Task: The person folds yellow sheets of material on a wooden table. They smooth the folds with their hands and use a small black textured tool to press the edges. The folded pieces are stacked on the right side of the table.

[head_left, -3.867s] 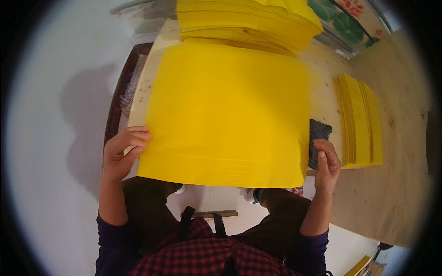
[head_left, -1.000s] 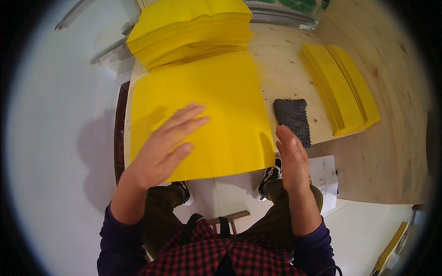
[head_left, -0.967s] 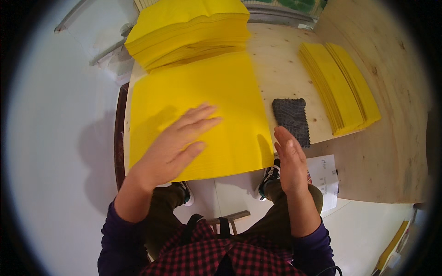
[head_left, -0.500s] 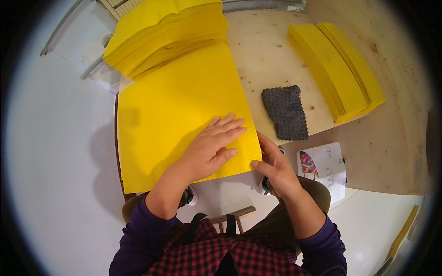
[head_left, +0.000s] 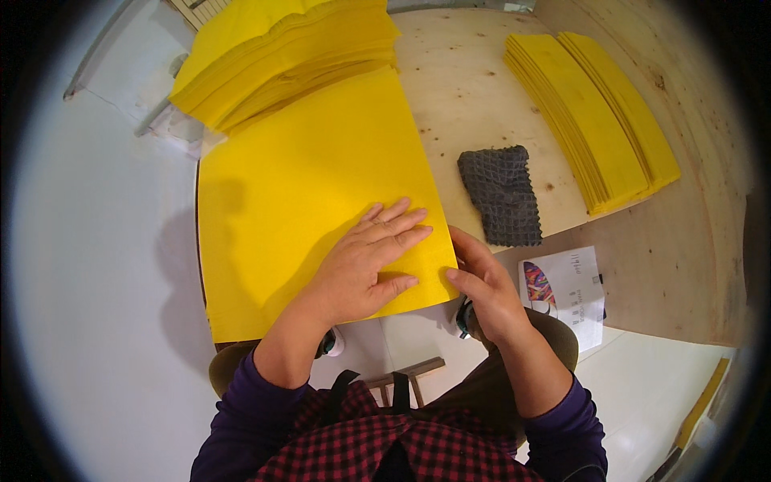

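Note:
A large yellow sheet (head_left: 321,153), felt-like in look, lies flat at the near left of the wooden table. My left hand (head_left: 361,261) rests palm down on its near right part, fingers stretched out and thumb spread. At the sheet's near right corner is my right hand (head_left: 486,289). Its thumb presses on the top by the edge, while its fingers curl round the side and are partly hidden. How many layers it pinches cannot be seen. A tall stack of yellow sheets (head_left: 289,68) stands just beyond, its sides wavy.
A dark grey textured cloth (head_left: 502,197) lies right of the sheet on the wooden table (head_left: 450,80). Farther right are two piles of folded yellow pieces (head_left: 582,120). Below the table edge sits a white printed box or paper (head_left: 574,313). A wooden stool part (head_left: 414,373) shows between my legs.
The whole view has shifted slightly. Both hands keep nearly the same places on the yellow sheet, and the right thumb still lies at its edge.

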